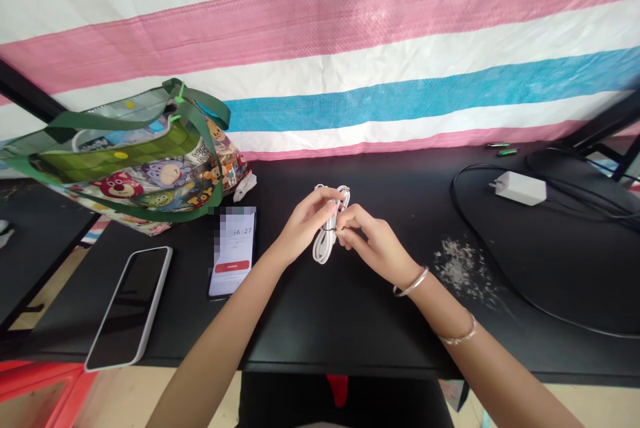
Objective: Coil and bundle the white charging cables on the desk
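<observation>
A white cable (323,249), coiled into a long bundle, is between my two hands above the black table. Around its middle runs a thin dark tie (329,230). My left hand (311,216) grips the bundle from the left, its fingers laid over the upper part. With thumb and forefinger pinched together, my right hand (364,233) has hold of the tie at the bundle's right side. The fingertips partly cover the upper coils.
A phone with a lit screen (233,251) and a white-cased phone (131,308) lie left, below a cartoon-print bag (150,175). To the right are a white power adapter (520,189), black cables (493,258) and scattered pale debris (463,271) on the black table (400,195).
</observation>
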A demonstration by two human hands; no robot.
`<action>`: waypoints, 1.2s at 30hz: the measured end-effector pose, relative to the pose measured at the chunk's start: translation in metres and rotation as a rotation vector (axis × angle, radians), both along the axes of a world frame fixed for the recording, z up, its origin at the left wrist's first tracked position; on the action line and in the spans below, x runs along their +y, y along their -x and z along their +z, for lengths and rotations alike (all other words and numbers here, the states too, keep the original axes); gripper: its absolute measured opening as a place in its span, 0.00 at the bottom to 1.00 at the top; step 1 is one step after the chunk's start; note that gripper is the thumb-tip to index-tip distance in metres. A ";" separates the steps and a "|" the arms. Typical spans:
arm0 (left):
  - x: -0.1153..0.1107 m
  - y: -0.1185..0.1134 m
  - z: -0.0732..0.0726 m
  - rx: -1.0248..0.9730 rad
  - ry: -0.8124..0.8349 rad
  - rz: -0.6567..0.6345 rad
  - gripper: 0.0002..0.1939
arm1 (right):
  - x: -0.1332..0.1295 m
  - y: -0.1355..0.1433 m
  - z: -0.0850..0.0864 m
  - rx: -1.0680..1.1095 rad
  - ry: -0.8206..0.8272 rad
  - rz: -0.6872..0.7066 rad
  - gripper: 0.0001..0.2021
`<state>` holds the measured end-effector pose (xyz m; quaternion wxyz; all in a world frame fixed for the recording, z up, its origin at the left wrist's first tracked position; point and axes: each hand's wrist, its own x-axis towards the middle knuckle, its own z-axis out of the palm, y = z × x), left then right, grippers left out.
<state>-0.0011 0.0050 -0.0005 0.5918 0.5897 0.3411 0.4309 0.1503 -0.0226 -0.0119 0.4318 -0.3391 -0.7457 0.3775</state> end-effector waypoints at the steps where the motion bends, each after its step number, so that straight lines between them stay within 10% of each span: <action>1: 0.000 0.000 0.001 -0.003 0.007 -0.004 0.15 | 0.000 0.000 0.000 -0.004 -0.002 0.001 0.06; 36: 0.010 0.009 0.004 0.082 -0.014 0.029 0.17 | 0.005 -0.007 -0.004 -0.143 -0.100 -0.189 0.04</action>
